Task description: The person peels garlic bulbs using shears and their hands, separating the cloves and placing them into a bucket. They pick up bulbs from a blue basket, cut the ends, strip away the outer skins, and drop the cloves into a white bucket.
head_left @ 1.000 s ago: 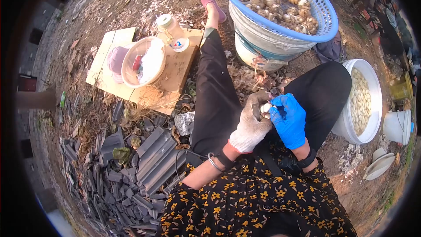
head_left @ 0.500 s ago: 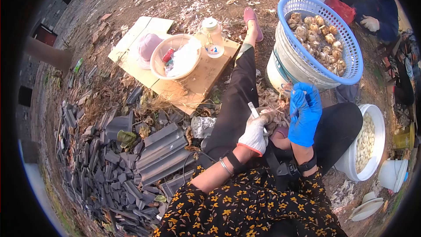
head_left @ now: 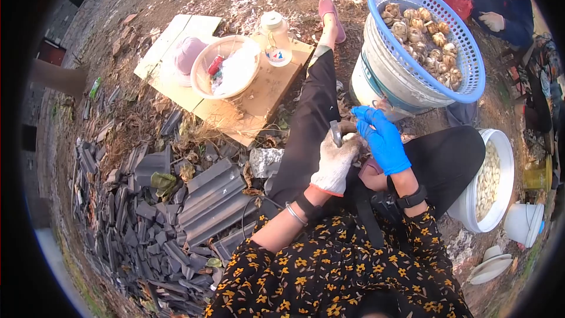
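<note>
My left hand (head_left: pixel 335 162), in a soiled white knit glove, is closed around a small knife (head_left: pixel 336 133) with a flat grey metal part sticking up past the thumb. Against it, my right hand (head_left: pixel 381 141) in a blue rubber glove bends its fingers toward the left fingertips. A small pale piece (head_left: pixel 349 136), like garlic, shows between the two hands; the right fingers largely hide what they grip. Beyond the hands, a blue perforated basket (head_left: pixel 478 76) of garlic bulbs (head_left: pixel 435 53) rests on a white bucket (head_left: pixel 368 76). Beside my right knee, a tilted white bucket (head_left: pixel 507 182) holds peeled cloves (head_left: pixel 488 182).
Cardboard (head_left: pixel 226 126) at upper left bears a pale basket (head_left: pixel 200 85), a pink cap (head_left: pixel 187 54) and a clear jar (head_left: pixel 275 44). Broken roof tiles (head_left: pixel 215 200) lie left of my legs. Another person's gloved hand (head_left: pixel 493 22) shows at upper right.
My right hand has dropped and moved left, meeting my left hand. Its fingers reach across now rather than pointing up. The knife has shifted slightly up and left, and the view has tilted a little.
</note>
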Motion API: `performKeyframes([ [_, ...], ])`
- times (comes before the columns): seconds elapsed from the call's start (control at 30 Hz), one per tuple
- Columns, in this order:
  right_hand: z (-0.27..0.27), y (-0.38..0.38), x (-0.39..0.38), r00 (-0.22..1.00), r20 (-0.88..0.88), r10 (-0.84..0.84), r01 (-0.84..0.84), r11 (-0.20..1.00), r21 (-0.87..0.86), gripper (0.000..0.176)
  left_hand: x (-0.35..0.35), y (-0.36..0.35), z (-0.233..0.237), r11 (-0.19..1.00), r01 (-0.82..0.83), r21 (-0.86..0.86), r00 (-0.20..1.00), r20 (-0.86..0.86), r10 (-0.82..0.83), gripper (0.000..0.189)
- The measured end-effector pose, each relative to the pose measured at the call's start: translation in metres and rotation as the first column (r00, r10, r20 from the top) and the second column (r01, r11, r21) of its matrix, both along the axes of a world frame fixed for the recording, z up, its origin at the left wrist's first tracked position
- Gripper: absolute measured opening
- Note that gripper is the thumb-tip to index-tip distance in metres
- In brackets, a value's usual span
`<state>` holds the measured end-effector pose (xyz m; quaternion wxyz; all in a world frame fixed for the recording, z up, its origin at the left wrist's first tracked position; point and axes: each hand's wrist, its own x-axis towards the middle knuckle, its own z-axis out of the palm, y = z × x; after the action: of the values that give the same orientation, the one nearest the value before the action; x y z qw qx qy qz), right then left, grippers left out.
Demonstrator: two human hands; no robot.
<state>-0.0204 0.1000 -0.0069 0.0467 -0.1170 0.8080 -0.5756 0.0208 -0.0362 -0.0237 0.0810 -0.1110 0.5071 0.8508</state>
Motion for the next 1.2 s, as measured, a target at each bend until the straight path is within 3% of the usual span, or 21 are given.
performKeyframes([
  [0.07, -0.015, 0.011, 0.034, 0.978, 0.191, -0.081, 0.109, 0.983, -0.144, 0.033, 0.002, 0.012, -0.011, 0.991, -0.047, -0.123, 0.977, -0.214, 0.019, 0.031],
  [0.1, -0.019, 0.015, 0.043, 0.952, 0.287, -0.109, 0.172, 0.964, -0.205, 0.033, 0.005, 0.013, -0.005, 0.950, 0.013, -0.311, 0.986, -0.156, -0.065, 0.041],
  [0.13, -0.017, 0.018, 0.047, 0.948, 0.298, -0.108, 0.167, 0.969, -0.180, 0.035, 0.010, 0.014, 0.011, 0.821, -0.054, -0.569, 0.965, -0.240, -0.103, 0.045],
  [0.17, -0.012, 0.024, 0.051, 0.945, 0.309, -0.112, 0.165, 0.974, -0.153, 0.037, 0.012, 0.016, 0.018, 0.812, -0.001, -0.583, 0.978, -0.170, -0.121, 0.047],
  [0.2, -0.007, 0.027, 0.055, 0.941, 0.317, -0.118, 0.165, 0.978, -0.128, 0.039, 0.012, 0.017, 0.021, 0.802, 0.054, -0.595, 0.985, -0.101, -0.141, 0.049],
  [0.3, 0.004, 0.028, 0.056, 0.926, 0.374, -0.060, 0.168, 0.950, -0.262, 0.041, 0.011, 0.020, 0.014, 0.842, 0.044, -0.538, 0.978, -0.147, -0.145, 0.047],
  [0.4, -0.002, 0.025, 0.061, 0.869, 0.494, 0.011, 0.292, 0.795, -0.531, 0.033, 0.013, 0.020, 0.024, 0.951, 0.129, -0.282, 0.987, -0.061, -0.151, 0.045],
  [0.47, -0.008, 0.025, 0.069, 0.883, 0.465, -0.056, 0.269, 0.874, -0.405, 0.026, 0.013, 0.019, 0.017, 0.969, 0.122, -0.214, 0.987, -0.075, -0.141, 0.035],
  [0.53, -0.006, 0.022, 0.076, 0.859, 0.475, -0.191, 0.370, 0.872, -0.320, 0.024, 0.018, 0.025, 0.008, 0.990, 0.050, -0.133, 0.993, -0.095, -0.063, 0.035],
  [0.6, -0.004, 0.023, 0.076, 0.898, 0.342, -0.276, 0.388, 0.863, -0.323, 0.023, 0.019, 0.024, 0.012, 0.966, 0.152, -0.210, 0.987, -0.022, -0.160, 0.030],
  [0.63, -0.003, 0.022, 0.077, 0.905, 0.270, -0.328, 0.406, 0.854, -0.325, 0.022, 0.016, 0.020, 0.017, 0.912, 0.217, -0.349, 0.971, -0.020, -0.239, 0.025],
  [0.73, 0.003, 0.028, 0.076, 0.898, 0.127, -0.421, 0.440, 0.851, -0.286, 0.020, 0.016, 0.027, 0.015, 0.936, 0.250, -0.249, 0.968, 0.042, -0.247, 0.032],
  [0.8, 0.010, 0.030, 0.078, 0.898, 0.070, -0.434, 0.436, 0.860, -0.264, 0.019, 0.019, 0.033, 0.012, 0.961, 0.211, -0.181, 0.976, -0.010, -0.217, 0.033],
  [0.9, 0.007, 0.030, 0.079, 0.918, 0.075, -0.389, 0.390, 0.852, -0.348, 0.021, 0.021, 0.034, 0.024, 0.990, 0.142, -0.015, 0.988, 0.064, -0.141, 0.038],
  [1.0, -0.002, 0.032, 0.077, 0.921, 0.223, -0.318, 0.386, 0.813, -0.436, 0.020, 0.020, 0.034, 0.017, 0.996, 0.086, -0.001, 0.995, 0.045, -0.085, 0.041],
  [1.2, 0.007, 0.045, 0.075, 0.885, -0.085, -0.459, 0.447, 0.886, -0.123, 0.028, 0.020, 0.035, 0.016, 0.906, 0.024, -0.423, 0.980, -0.169, -0.104, 0.040],
])
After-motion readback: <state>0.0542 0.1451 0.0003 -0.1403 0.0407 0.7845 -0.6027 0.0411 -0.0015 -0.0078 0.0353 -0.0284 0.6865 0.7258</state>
